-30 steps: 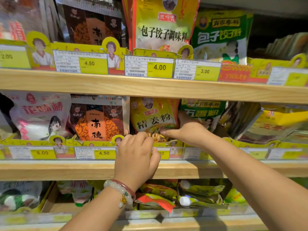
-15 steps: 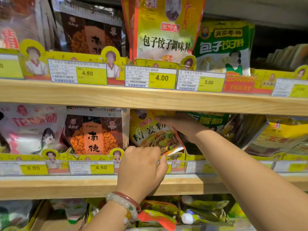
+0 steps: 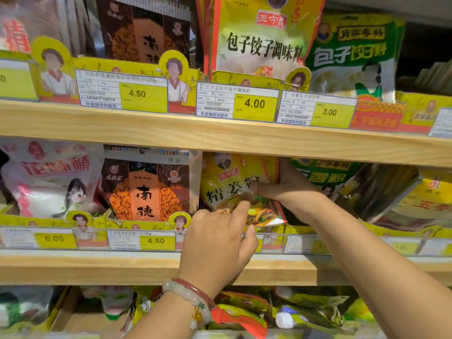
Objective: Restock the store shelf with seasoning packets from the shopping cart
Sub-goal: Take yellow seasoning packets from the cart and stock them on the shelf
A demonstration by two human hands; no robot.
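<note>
A yellow seasoning packet [image 3: 227,177] stands at the front of its row on the middle shelf [image 3: 97,267], tilted slightly. My right hand [image 3: 291,192] grips the packet's right edge, thumb across its front. My left hand [image 3: 215,243], with a bead bracelet at the wrist, pinches the packet's lower edge, index finger on the front and thumb under the bottom. The shopping cart is out of view.
A brown packet [image 3: 146,187] and a white-and-pink bag [image 3: 49,177] stand to the left, a green packet [image 3: 327,172] behind my right hand. The upper shelf board [image 3: 146,133] hangs close above. Price tags line the shelf fronts. Loose packets [image 3: 244,311] fill the shelf below.
The yellow packet has come up from low behind the price rail to standing higher. My right hand went from its bottom to its right edge, and my left hand opened onto its lower edge.
</note>
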